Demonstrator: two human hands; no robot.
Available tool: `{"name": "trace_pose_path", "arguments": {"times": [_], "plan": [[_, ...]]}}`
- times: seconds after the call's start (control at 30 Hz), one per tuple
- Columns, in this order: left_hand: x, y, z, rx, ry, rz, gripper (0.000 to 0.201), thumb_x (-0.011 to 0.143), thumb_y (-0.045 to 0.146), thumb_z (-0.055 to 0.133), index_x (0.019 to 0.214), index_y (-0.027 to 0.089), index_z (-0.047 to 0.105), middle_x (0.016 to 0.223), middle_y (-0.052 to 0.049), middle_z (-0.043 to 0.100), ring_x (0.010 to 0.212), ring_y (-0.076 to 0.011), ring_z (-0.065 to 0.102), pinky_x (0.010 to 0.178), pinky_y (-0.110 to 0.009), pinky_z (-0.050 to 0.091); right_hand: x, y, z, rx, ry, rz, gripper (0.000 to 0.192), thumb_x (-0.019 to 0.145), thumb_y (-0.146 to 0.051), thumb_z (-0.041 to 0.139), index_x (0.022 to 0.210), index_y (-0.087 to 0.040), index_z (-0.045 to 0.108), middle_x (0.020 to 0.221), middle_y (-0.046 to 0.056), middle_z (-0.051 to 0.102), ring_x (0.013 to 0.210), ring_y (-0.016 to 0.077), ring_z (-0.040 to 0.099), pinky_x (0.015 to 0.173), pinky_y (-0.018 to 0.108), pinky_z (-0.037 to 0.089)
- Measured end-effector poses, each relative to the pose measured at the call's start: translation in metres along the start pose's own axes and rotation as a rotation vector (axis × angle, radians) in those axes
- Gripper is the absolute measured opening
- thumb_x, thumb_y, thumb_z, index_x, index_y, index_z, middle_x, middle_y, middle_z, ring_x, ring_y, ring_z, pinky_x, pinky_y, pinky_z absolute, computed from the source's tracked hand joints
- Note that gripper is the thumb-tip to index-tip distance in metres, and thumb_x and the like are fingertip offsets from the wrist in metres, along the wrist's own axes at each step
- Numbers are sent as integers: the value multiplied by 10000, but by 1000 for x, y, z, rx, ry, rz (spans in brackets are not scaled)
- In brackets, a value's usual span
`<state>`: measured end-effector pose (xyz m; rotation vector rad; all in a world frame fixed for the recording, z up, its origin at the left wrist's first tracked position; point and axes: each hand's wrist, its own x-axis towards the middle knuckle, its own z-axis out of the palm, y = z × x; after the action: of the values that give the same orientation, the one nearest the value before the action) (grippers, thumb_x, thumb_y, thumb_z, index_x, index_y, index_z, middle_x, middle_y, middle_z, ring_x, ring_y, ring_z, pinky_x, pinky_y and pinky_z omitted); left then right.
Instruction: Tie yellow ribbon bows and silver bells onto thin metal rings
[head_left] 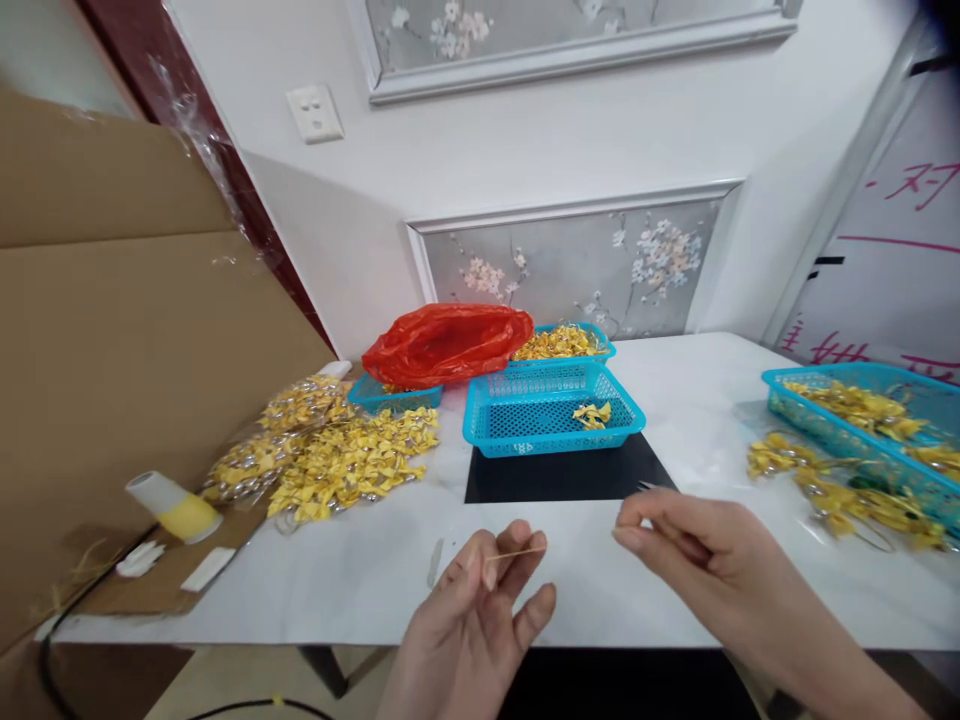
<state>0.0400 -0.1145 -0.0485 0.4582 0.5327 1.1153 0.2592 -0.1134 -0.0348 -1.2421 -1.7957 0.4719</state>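
- Your left hand (480, 610) pinches a thin gold thread (517, 552) near the table's (360, 570) near edge.
- Your right hand (690, 540) pinches narrow; its contents cannot be told.
- Judge the thread light, limp, easily snapped; grip close to its ends.

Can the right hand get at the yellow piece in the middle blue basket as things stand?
Probably yes. The right hand sits just in front of the black mat, and the middle blue basket is open-topped, with nothing between it and the yellow piece.
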Motion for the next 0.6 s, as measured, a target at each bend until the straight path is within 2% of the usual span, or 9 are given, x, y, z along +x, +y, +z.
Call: {"name": "trace_pose_path", "arguments": {"times": [0.07,0.13,0.23,0.3,0.37,0.47,0.53,0.6], "plan": [[-2,1,0,-59,-44,16,211,724,269,838,632,193,664,839,5,694,1041,-205,643,883,-374,564,-9,7,10,52,-73,38,297,954,-356,501,729,-199,613,540,-80,221,462,100,253,414,237,224],[-2,1,0,-67,-43,39,219,699,287,856,642,199,664,728,29,628,882,-164,654,821,-333,569,-16,11,18,85,-116,55,315,967,-362,478,726,-199,599,540,-77,251,468,103,282,421,234,254],[2,3,-3,174,58,179,316,625,428,877,610,205,654,678,43,554,621,-93,551,603,-221,518,-21,13,22,61,-142,-1,296,978,-338,458,757,-203,601,576,-46,441,496,113,406,452,226,341],[5,6,-8,412,135,306,356,614,512,853,584,209,668,699,31,567,561,-79,488,535,-199,470,-22,14,19,9,-141,-67,278,986,-297,443,780,-209,608,649,-16,550,542,124,509,493,226,402],[8,11,-12,606,177,390,274,643,442,857,578,217,716,762,-5,636,609,-108,525,561,-211,473,-22,16,13,-57,-116,-126,276,993,-253,428,792,-217,612,679,-8,577,574,131,570,522,228,437],[11,14,-15,884,174,451,70,712,235,829,646,237,804,872,-71,737,826,-211,624,739,-261,495,-24,17,2,-141,-68,-202,268,998,-212,411,829,-226,618,681,-14,566,582,128,602,531,225,461],[11,12,-16,1052,120,459,88,749,198,789,696,258,826,882,-82,767,864,-246,651,797,-284,483,-26,15,-3,-177,-42,-261,259,999,-197,407,848,-223,615,664,-15,557,566,125,600,514,222,458],[12,7,-17,1173,53,445,101,767,206,771,728,279,828,873,-77,780,808,-248,676,775,-291,487,-27,11,-6,-217,-28,-319,259,997,-187,410,837,-213,611,626,-16,540,522,122,578,475,221,442]]}}
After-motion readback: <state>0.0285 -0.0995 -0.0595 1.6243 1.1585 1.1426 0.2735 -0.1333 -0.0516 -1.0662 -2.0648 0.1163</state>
